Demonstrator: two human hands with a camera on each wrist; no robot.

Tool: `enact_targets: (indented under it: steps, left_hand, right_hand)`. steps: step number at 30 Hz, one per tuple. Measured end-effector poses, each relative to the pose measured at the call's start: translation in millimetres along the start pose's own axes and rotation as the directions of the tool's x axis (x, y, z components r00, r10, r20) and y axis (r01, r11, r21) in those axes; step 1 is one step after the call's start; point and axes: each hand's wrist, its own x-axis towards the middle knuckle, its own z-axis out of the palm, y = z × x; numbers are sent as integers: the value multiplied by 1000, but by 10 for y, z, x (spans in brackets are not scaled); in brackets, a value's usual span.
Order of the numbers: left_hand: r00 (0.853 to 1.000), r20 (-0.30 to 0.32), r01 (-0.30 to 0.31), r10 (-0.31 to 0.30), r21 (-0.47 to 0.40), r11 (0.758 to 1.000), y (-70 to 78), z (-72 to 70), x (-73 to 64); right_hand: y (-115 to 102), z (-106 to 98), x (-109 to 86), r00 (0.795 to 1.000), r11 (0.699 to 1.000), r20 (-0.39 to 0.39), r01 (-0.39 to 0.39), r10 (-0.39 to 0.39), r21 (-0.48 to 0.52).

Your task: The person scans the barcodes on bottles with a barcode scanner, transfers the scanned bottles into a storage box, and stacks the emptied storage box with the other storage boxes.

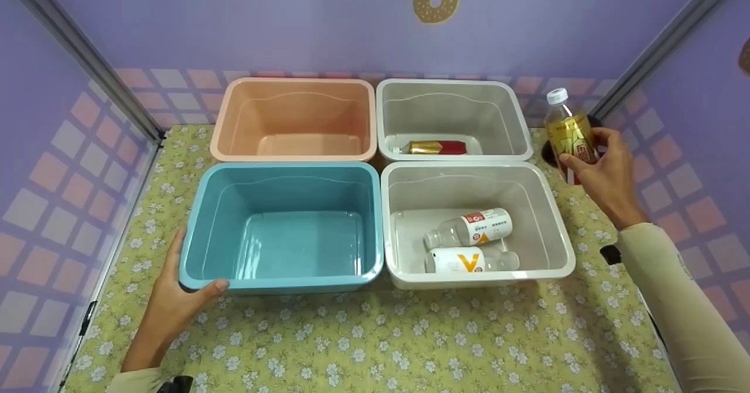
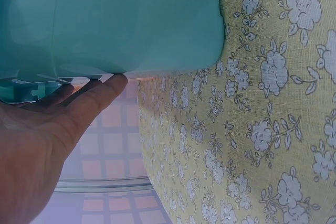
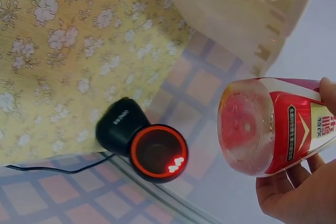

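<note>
At the right, my right hand [image 1: 612,173] grips a plastic drink bottle [image 1: 569,135] with a white cap and a gold and red label. The bottle is held upright, tilted slightly left, to the right of the back light grey bin. In the right wrist view its clear base and red label [image 3: 299,127] show, the fingers [image 3: 294,182] wrapped beneath. My left hand [image 1: 176,299] rests at the front left corner of the blue bin [image 1: 281,284]. In the left wrist view, its straight fingers [image 2: 100,95] touch the bin's outer wall [image 2: 131,24]; the thumb lies by the front rim.
The front light grey bin [image 1: 477,277] holds two clear bottles with white labels. Inside the back light grey bin [image 1: 521,123] lies a red and gold can or bottle [image 1: 436,147]. An orange bin [image 1: 372,118] stands behind the blue one. A black scanner-like device [image 3: 123,124] glows red.
</note>
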Motion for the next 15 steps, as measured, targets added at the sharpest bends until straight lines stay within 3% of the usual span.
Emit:
enact_targets:
  steps: [15]
  left_hand:
    - [1000, -2, -3, 2, -36, 999, -8, 11, 4]
  right_hand:
    - [305, -11, 52, 984, 985, 18, -175, 175, -2]
